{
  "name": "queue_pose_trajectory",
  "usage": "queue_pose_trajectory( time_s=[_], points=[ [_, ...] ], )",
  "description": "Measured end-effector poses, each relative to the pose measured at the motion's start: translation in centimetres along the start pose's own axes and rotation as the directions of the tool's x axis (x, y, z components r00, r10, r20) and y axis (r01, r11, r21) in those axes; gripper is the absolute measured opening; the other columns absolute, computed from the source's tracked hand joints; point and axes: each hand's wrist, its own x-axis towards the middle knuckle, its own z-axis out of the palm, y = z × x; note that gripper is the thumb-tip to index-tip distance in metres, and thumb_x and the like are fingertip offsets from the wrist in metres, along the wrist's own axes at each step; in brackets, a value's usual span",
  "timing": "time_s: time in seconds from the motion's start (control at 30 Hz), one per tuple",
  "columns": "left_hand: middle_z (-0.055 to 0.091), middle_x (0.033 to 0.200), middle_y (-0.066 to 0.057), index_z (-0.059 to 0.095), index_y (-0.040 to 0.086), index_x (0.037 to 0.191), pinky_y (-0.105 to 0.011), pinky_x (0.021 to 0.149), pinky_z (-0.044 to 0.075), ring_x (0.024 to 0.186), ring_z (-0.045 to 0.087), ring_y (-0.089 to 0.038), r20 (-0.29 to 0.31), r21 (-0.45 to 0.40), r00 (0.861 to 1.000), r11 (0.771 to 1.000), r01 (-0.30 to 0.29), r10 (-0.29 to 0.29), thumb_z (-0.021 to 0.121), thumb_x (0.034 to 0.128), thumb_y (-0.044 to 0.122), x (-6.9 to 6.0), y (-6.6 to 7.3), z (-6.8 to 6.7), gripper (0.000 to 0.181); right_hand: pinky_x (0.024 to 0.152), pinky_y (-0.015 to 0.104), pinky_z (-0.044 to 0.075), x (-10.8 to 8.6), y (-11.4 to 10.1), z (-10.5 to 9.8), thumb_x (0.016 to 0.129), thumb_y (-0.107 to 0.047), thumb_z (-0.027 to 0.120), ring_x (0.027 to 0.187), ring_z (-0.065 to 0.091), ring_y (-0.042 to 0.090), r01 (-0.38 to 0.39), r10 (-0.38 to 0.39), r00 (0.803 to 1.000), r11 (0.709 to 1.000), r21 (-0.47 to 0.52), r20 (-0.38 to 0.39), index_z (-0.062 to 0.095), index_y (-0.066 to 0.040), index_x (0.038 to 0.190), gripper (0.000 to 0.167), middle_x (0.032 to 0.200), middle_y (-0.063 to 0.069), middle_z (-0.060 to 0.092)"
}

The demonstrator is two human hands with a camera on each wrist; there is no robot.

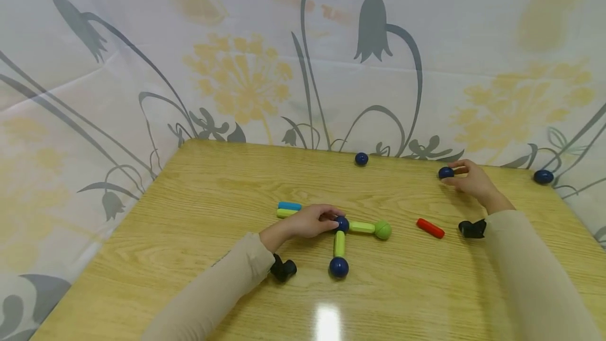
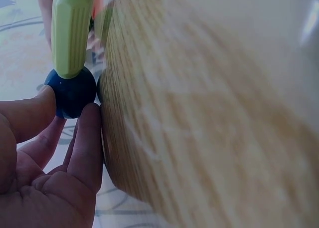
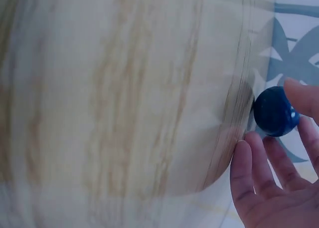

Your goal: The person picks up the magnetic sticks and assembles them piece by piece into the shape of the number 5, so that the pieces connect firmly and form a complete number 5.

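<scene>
My left hand pinches a dark blue ball between thumb and fingers. This ball is the corner of an L-shaped piece. From it a lime-green rod runs right to a green ball, and another lime-green rod runs toward me to a second dark blue ball. Far to the right, my right hand has its thumb and fingers around a loose dark blue ball at the table's surface. Its other fingers spread beneath the ball in the right wrist view.
A blue rod and a lime-green rod lie side by side, partly behind my left hand. A red rod lies between my hands. Other dark blue balls sit at the back edge and far right. Patterned cloth hangs behind.
</scene>
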Motion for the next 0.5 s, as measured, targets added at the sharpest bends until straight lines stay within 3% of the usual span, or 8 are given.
queue_pose_trajectory(
  time_s=[0.27,0.5],
  points=[
    [0.056,0.121,-0.007,0.056,0.012,0.127,-0.034,0.091,0.042,0.112,0.052,-0.021,-0.006,0.003,1.0,1.0,-0.008,0.008,0.052,0.0974,0.017,0.1,-0.14,0.02,0.031,0.071,0.03,0.051,-0.25,0.25,0.09,0.093,-0.021,0.06,0.102,0.049,0.043,0.038,-0.037,0.999,0.997,-0.074,0.023,0.038,0.011,0.132,0.055,0.122,0.038,0.038],
    [0.056,0.121,-0.007,0.056,0.012,0.127,-0.034,0.09,0.043,0.111,0.053,-0.021,-0.006,-0.009,1.0,1.0,-0.001,0.001,0.052,0.0975,0.016,0.13,-0.15,0.13,0.03,0.073,0.032,0.052,-0.78,0.17,0.48,0.092,-0.02,0.061,0.104,0.049,0.043,0.055,-0.053,0.998,0.997,-0.061,0.032,0.04,0.01,0.131,0.053,0.122,0.036,0.04]
  ],
)
